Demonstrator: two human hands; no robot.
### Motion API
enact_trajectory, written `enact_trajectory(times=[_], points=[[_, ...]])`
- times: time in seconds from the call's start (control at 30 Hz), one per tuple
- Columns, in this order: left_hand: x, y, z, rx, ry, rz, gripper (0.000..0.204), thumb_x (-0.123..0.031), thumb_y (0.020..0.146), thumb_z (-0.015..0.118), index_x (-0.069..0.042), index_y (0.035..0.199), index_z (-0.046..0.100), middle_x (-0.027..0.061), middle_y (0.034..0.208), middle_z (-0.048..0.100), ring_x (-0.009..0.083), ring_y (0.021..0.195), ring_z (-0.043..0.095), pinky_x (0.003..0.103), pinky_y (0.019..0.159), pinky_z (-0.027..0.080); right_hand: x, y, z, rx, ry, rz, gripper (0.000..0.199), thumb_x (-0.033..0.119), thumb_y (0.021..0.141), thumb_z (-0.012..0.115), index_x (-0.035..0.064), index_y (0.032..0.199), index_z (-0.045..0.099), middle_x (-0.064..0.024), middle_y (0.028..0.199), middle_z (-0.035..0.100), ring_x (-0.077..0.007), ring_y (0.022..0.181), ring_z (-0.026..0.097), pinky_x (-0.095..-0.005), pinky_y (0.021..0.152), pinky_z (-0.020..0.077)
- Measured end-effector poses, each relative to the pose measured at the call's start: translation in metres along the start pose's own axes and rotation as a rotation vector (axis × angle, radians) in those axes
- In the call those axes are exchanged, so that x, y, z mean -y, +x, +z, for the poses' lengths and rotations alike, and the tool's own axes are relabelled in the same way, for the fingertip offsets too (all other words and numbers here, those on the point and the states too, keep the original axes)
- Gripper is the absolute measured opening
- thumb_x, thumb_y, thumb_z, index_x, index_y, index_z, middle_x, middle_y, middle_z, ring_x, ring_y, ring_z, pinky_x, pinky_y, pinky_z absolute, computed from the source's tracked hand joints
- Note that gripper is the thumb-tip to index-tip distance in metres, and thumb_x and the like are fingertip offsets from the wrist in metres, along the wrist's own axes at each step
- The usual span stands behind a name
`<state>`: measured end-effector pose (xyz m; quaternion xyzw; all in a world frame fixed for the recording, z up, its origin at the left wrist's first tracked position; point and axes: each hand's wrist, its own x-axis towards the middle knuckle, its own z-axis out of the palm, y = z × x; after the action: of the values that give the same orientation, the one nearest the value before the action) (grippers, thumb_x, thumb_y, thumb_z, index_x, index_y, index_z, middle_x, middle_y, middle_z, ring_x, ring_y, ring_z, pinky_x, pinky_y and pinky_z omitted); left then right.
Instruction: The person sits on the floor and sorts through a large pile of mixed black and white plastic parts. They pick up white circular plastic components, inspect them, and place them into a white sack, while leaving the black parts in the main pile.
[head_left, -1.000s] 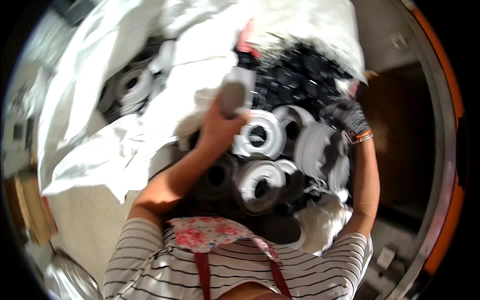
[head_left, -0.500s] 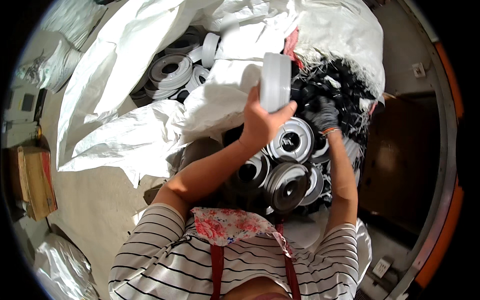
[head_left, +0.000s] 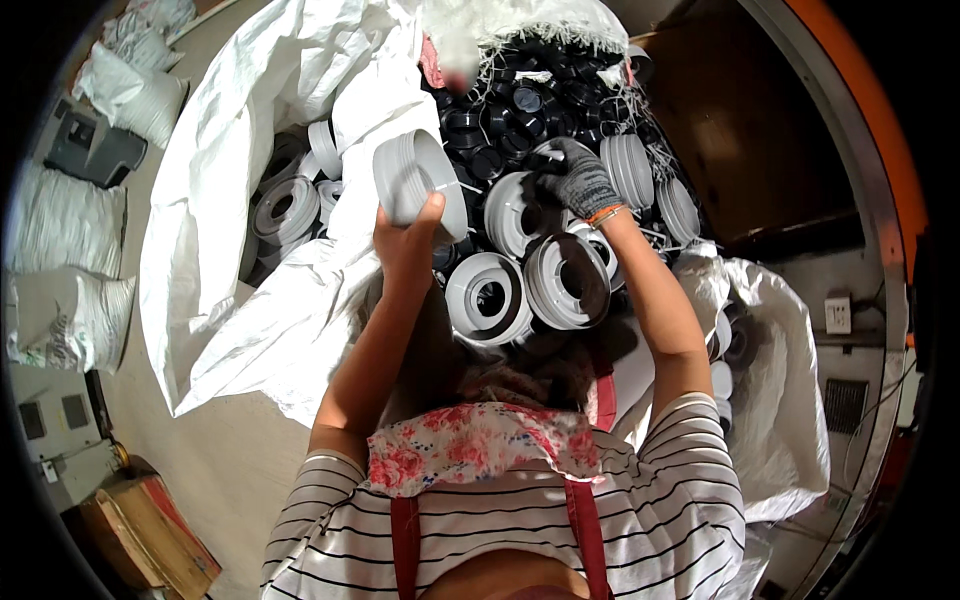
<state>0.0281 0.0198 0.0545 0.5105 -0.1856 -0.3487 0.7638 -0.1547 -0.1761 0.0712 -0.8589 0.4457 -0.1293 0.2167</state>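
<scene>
Head view: the bare left hand is partway closed around a pale grey ribbed cup; the thumb lies over the cup's lower part, while most of the fingers are hidden behind it. The cup tilts just above the palm in the picture, between the white sack and the black caps, apart from the right hand. That hand wears a dark grey glove and its fingers are bent; their tips merge with shadow and dark parts, so I cannot tell whether they have hold of anything. Grey spools lie beneath and beside it, partly covering one another. A blurred whitish shape at the top edge cannot be made out. More grey rings sit half hidden inside the sack, whose top is cut off by the frame.
</scene>
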Motion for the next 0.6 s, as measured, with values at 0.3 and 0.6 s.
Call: enact_trajectory(times=[0.3, 0.6], points=[[-0.02, -0.045, -0.029, 0.397, -0.197, -0.415, 0.042, -0.024, 0.084, 0.066, 0.008, 0.109, 0.056, 0.0121, 0.097, 0.064, 0.0178, 0.085, 0.063, 0.029, 0.073, 0.051, 0.08, -0.084, 0.032, -0.206, 0.24, -0.317, 0.019, 0.021, 0.083, 0.06, 0.0063, 0.092, 0.07, -0.0129, 0.089, 0.066, -0.0293, 0.086, 0.059, -0.0385, 0.08, 0.0463], [-0.03, -0.055, -0.05, 0.33, -0.065, -0.371, 0.03, -0.017, 0.085, 0.066, 0.005, 0.104, 0.058, 0.0096, 0.09, 0.064, 0.0161, 0.075, 0.063, 0.029, 0.069, 0.052, 0.115, -0.099, 0.041, 0.093, 0.053, -0.319, 0.082, 0.043, 0.062, 0.076, -0.004, 0.124, 0.047, -0.027, 0.118, 0.051, -0.039, 0.111, 0.051, -0.0429, 0.095, 0.0425]])
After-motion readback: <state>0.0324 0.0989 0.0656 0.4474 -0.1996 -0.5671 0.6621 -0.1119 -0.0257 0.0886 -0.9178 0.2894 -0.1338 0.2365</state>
